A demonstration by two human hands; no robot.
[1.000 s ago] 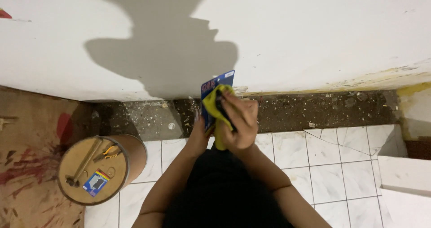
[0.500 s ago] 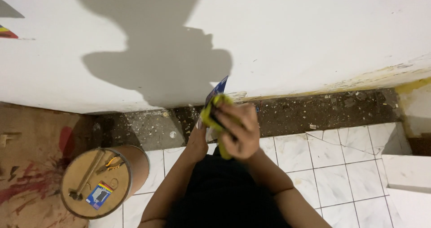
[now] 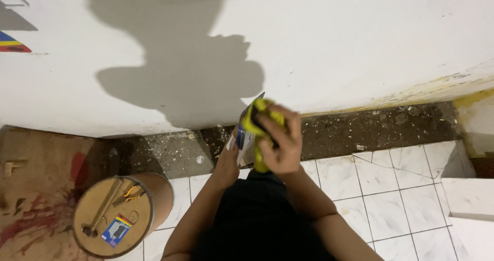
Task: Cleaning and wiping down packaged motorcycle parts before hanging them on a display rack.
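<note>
My right hand (image 3: pixel 279 141) is closed around a yellow and black tool (image 3: pixel 256 118) that sits against a blue and white backing card (image 3: pixel 245 132). My left hand (image 3: pixel 228 163) holds the card's lower edge from behind, mostly hidden by the card. Both hands are raised in front of my black shirt, close to the white wall (image 3: pixel 334 45). Whether the tool is still fixed to the card cannot be made out.
A round cardboard drum (image 3: pixel 149 189) stands at lower left with a hammer (image 3: pixel 100 212), pliers (image 3: pixel 131 193) and a small blue card (image 3: pixel 116 230) on its lid. A bare, rubble-strewn floor strip (image 3: pixel 360 130) runs along the wall; white tiles (image 3: pixel 391 199) lie nearer. A white block (image 3: pixel 468 196) sits at right.
The view has tilted, so the wall, drum and hands sit lower in the frame. The card has turned more edge-on and my right hand has wrapped further over the yellow tool.
</note>
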